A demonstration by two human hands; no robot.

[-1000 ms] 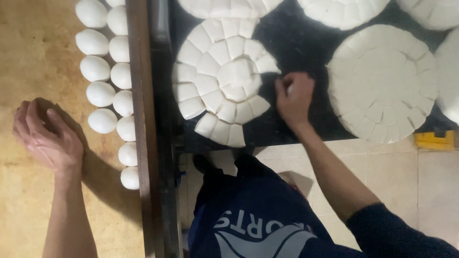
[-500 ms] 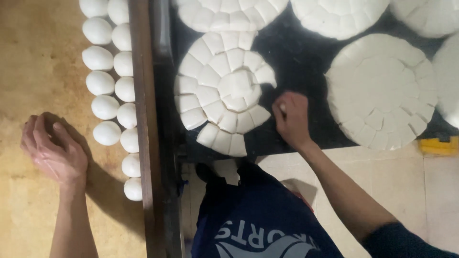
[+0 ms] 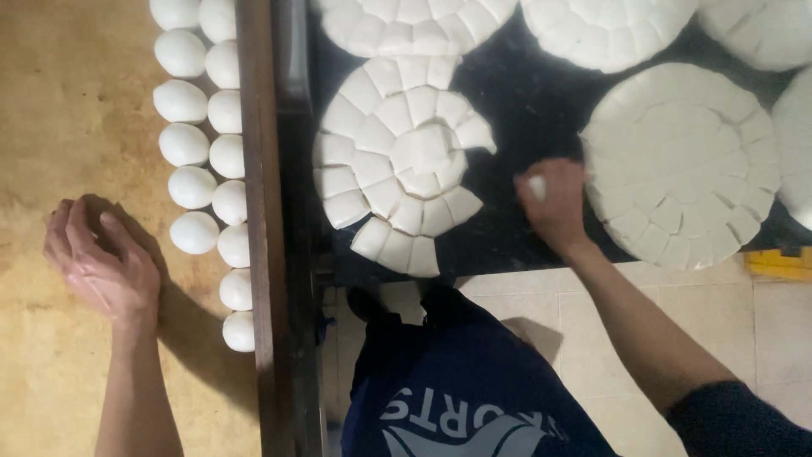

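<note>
My right hand [image 3: 554,203] is closed around a white piece of dough [image 3: 536,187], above the black surface [image 3: 516,101] between two cut dough discs. To its left lies a round disc of white dough [image 3: 397,161] scored into wedges, with pieces gone from its right side. A whole cut disc [image 3: 681,161] lies to the hand's right. My left hand [image 3: 101,262] rests cupped, palm down, on the tan wooden board [image 3: 68,127]; whatever lies under it is hidden. Two columns of smooth white dough balls [image 3: 194,165] run beside that hand.
A dark wooden rail [image 3: 258,220] separates the board from the black surface. More cut dough discs [image 3: 609,30] lie along the top edge. Below is a pale tiled floor [image 3: 541,330], my dark blue shirt [image 3: 461,389], and a yellow object [image 3: 778,262] at the right.
My right hand has moved right from the edge of the partly used disc, and now holds a white piece. My left hand stays cupped on the board.
</note>
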